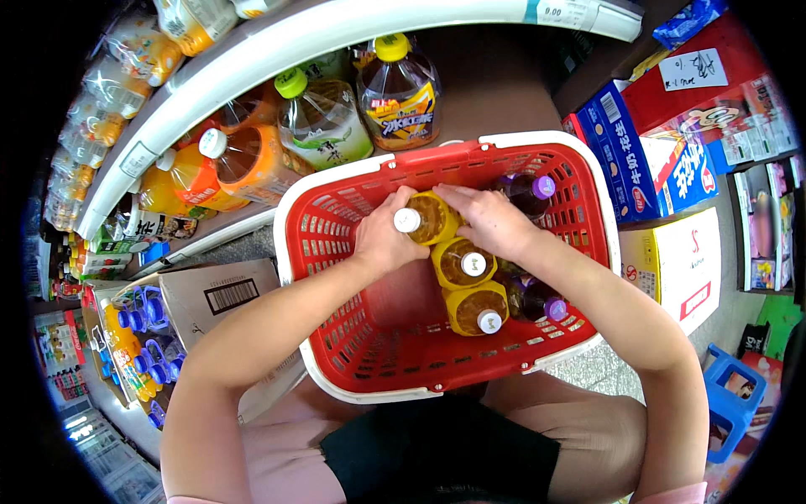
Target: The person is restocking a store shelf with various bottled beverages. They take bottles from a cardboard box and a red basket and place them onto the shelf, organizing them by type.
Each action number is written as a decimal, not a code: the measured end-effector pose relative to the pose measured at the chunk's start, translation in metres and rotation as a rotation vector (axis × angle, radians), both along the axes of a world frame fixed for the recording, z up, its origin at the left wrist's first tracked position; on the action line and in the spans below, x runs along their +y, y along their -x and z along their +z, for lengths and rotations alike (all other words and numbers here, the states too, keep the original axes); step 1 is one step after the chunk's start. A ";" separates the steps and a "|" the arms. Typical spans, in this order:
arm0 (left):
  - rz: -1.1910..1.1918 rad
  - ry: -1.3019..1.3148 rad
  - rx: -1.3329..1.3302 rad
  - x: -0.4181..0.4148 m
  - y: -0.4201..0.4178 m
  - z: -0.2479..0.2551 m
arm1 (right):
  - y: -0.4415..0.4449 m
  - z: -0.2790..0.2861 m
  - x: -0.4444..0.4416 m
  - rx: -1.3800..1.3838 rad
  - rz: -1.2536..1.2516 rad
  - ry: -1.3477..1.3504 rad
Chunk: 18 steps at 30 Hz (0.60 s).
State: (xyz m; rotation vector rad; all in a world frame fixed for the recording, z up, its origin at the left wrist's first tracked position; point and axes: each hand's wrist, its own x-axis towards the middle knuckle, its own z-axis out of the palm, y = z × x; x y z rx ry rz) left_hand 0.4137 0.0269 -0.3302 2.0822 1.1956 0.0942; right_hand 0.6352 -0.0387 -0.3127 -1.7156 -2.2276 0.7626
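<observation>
A red plastic shopping basket (403, 372) with a white rim sits before me between my knees. Inside, three yellow-labelled bottles with white caps stand in a row. My left hand (387, 233) is wrapped around the farthest one, the upper yellow-labelled bottle (434, 217), whose cap tilts to the left. My right hand (491, 217) lies against the same bottle from the right, fingers at its far side and thumb at its near side. The middle bottle (450, 264) and the nearest bottle (472, 309) lean slightly. Dark purple-capped bottles (529, 195) stand along the right wall, partly hidden by my right forearm.
Beyond the basket, a shelf with a white edge (352, 47) holds large drink bottles (324, 120). An open cardboard box (220, 296) with blue-handled bottles is at left. Blue cartons (630, 157) and a white-and-yellow box (686, 264) stand at right, near a blue plastic stool (733, 397).
</observation>
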 end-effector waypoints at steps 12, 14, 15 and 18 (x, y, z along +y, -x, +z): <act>-0.037 0.054 -0.099 0.009 0.038 0.159 | 0.032 0.092 -0.011 0.325 -0.049 -0.031; -0.113 0.110 -0.134 0.007 0.045 0.184 | 0.033 0.109 -0.012 0.401 -0.045 0.016; -0.155 0.145 -0.179 0.004 0.047 0.193 | 0.032 0.117 -0.016 0.408 -0.053 0.038; -0.119 0.273 -0.269 -0.011 0.045 0.205 | 0.033 0.135 -0.036 0.428 -0.071 0.039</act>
